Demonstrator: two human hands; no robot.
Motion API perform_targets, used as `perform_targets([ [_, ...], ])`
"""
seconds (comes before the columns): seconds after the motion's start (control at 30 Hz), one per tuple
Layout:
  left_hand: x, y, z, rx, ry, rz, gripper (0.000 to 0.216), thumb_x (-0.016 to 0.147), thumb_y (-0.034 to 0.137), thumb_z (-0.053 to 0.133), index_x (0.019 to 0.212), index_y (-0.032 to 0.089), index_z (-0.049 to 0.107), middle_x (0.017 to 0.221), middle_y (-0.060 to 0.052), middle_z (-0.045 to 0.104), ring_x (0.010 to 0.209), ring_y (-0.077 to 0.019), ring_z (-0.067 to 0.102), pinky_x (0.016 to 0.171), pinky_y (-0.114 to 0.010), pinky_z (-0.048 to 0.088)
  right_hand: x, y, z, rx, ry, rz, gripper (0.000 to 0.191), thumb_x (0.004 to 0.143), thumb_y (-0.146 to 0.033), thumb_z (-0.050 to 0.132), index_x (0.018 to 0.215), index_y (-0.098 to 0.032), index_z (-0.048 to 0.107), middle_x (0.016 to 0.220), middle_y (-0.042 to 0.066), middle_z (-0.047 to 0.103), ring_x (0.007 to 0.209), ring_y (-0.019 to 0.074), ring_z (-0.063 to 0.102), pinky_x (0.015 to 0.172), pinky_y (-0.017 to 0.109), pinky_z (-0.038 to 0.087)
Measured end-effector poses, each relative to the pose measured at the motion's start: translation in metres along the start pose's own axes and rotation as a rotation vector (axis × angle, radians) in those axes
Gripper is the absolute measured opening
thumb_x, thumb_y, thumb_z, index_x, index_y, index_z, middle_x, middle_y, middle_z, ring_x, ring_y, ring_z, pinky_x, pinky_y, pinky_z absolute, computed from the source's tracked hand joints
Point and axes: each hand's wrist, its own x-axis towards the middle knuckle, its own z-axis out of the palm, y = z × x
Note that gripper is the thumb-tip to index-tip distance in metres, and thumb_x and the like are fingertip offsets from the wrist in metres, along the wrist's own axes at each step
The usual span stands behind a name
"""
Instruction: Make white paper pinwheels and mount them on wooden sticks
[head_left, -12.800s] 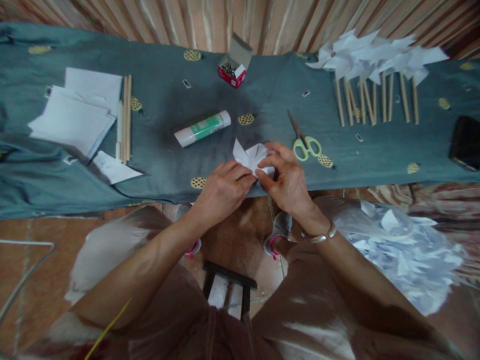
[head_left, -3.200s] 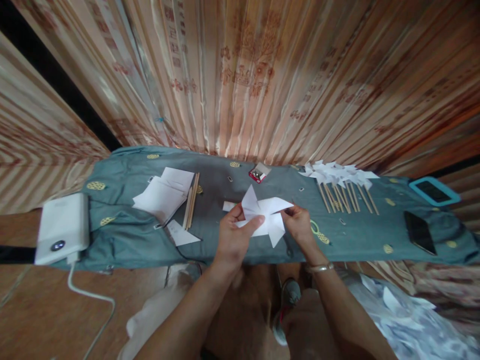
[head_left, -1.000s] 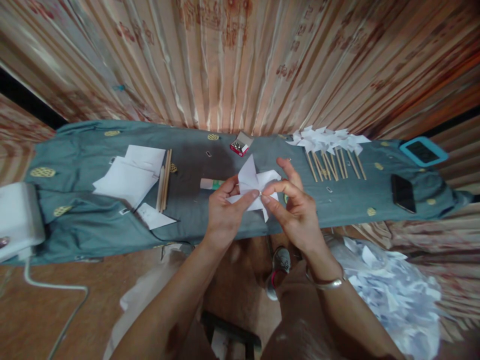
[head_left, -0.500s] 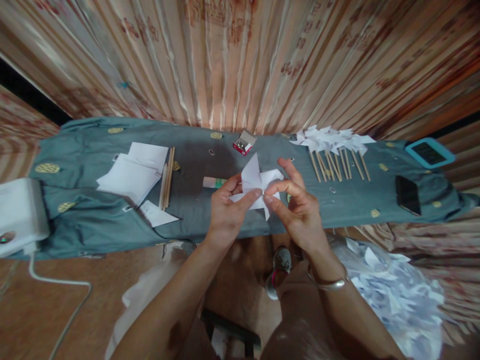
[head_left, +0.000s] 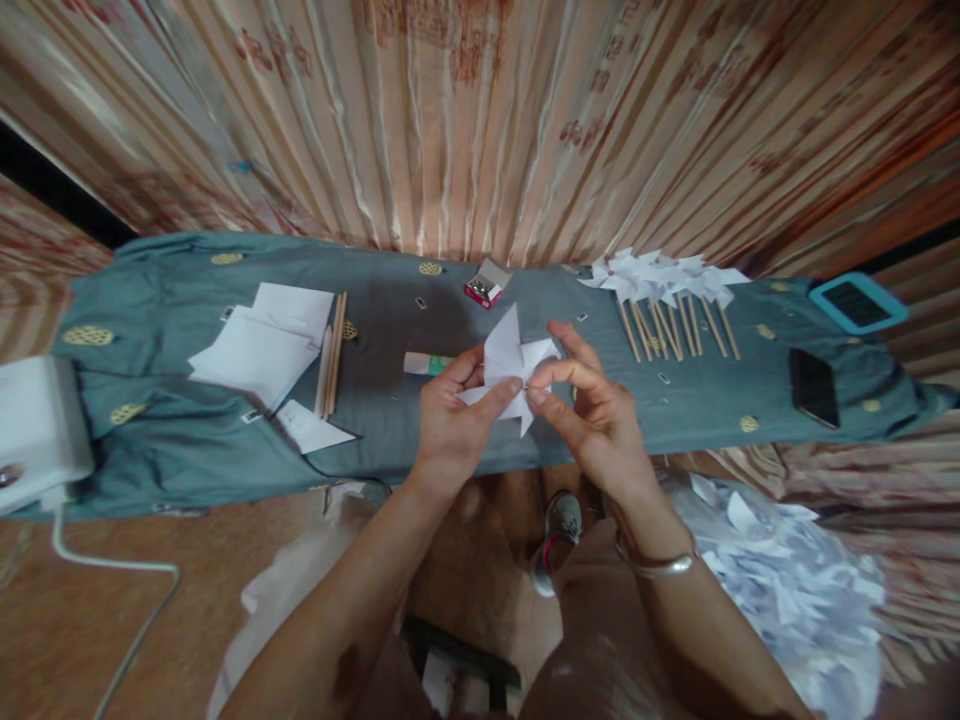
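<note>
A white paper pinwheel (head_left: 508, 352) is held up over the front of the teal cloth-covered bench (head_left: 390, 440). My left hand (head_left: 454, 425) grips it from the left, thumb on its centre. My right hand (head_left: 592, 415) pinches the centre from the right with thumb and forefinger, the other fingers spread. Something small and shiny shows at the centre; I cannot make it out. A glue stick (head_left: 424, 363) lies on the cloth just behind my left hand.
White paper sheets (head_left: 259, 345) and wooden sticks (head_left: 330, 352) lie at the left. A red box of pins (head_left: 482, 287) sits at the back. Finished pinwheels on sticks (head_left: 671, 300), a black phone (head_left: 814, 387) and a blue-cased phone (head_left: 856, 303) are right. Paper scraps (head_left: 780, 590) cover the floor.
Both hands keep their pinch on the pinwheel's centre with only slight shifts. Since 3.2 s ago, the view has dipped and my right hand has come in to the centre.
</note>
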Motion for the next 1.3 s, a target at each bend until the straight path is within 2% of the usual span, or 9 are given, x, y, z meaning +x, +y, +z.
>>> perform_targets([
  [0.5, -0.0002, -0.0006, -0.0042, 0.159, -0.055, 0.122, 0.035, 0.067, 0.027, 0.075, 0.099, 0.015, 0.068, 0.083, -0.003, 0.072, 0.068, -0.0136, 0.062, 0.060, -0.022, 0.048, 0.0019, 0.0028, 0.0002, 0.091, 0.000, 0.086, 0.004, 0.078, -0.030, 0.068, 0.080, -0.026, 0.067, 0.140, 0.001, 0.050, 0.140, 0.0227, 0.031, 0.117, 0.048, 0.015],
  [0.87, 0.0020, -0.0031, -0.0057, 0.174, -0.054, 0.139, 0.041, 0.063, 0.028, 0.080, 0.100, 0.014, 0.068, 0.085, -0.003, 0.073, 0.073, -0.0155, 0.065, 0.064, -0.023, 0.050, 0.0020, 0.0075, 0.0039, 0.131, 0.033, 0.067, 0.005, 0.077, -0.029, 0.069, 0.079, -0.026, 0.066, 0.137, 0.002, 0.052, 0.139, 0.0223, 0.034, 0.116, 0.049, 0.018],
  [0.97, 0.0012, -0.0012, -0.0056, 0.165, -0.060, 0.125, 0.040, 0.064, 0.026, 0.079, 0.100, 0.014, 0.068, 0.085, -0.003, 0.073, 0.071, -0.0149, 0.064, 0.064, -0.023, 0.050, 0.0018, 0.0093, 0.0049, 0.108, 0.085, 0.034, 0.013, 0.075, -0.031, 0.072, 0.085, -0.025, 0.065, 0.140, 0.003, 0.049, 0.137, 0.0236, 0.037, 0.115, 0.048, 0.021],
  [1.13, 0.0002, 0.0016, -0.0053, 0.127, -0.046, 0.055, 0.040, 0.062, 0.027, 0.079, 0.099, 0.014, 0.068, 0.085, -0.004, 0.073, 0.071, -0.0150, 0.064, 0.065, -0.024, 0.051, 0.0031, 0.0091, 0.0080, 0.177, 0.164, 0.075, 0.053, 0.067, -0.032, 0.078, 0.115, -0.026, 0.057, 0.142, 0.007, 0.047, 0.133, 0.0237, 0.042, 0.109, 0.044, 0.034],
  [1.2, -0.0003, 0.0026, -0.0057, 0.116, -0.053, 0.031, 0.041, 0.061, 0.027, 0.080, 0.098, 0.014, 0.068, 0.088, -0.004, 0.073, 0.074, -0.0158, 0.065, 0.067, -0.025, 0.052, 0.0037, 0.0065, 0.0084, 0.276, 0.127, 0.150, 0.060, 0.065, -0.033, 0.079, 0.119, -0.027, 0.054, 0.133, 0.008, 0.056, 0.122, 0.0233, 0.053, 0.099, 0.040, 0.043],
  [1.3, -0.0008, 0.0037, -0.0066, 0.118, -0.069, 0.000, 0.043, 0.060, 0.029, 0.080, 0.099, 0.015, 0.068, 0.094, -0.005, 0.074, 0.078, -0.0171, 0.066, 0.068, -0.025, 0.052, 0.0045, 0.0019, 0.0073, 0.422, 0.038, 0.281, 0.063, 0.064, -0.036, 0.080, 0.120, -0.030, 0.053, 0.116, 0.005, 0.066, 0.093, 0.0202, 0.065, 0.078, 0.034, 0.053],
])
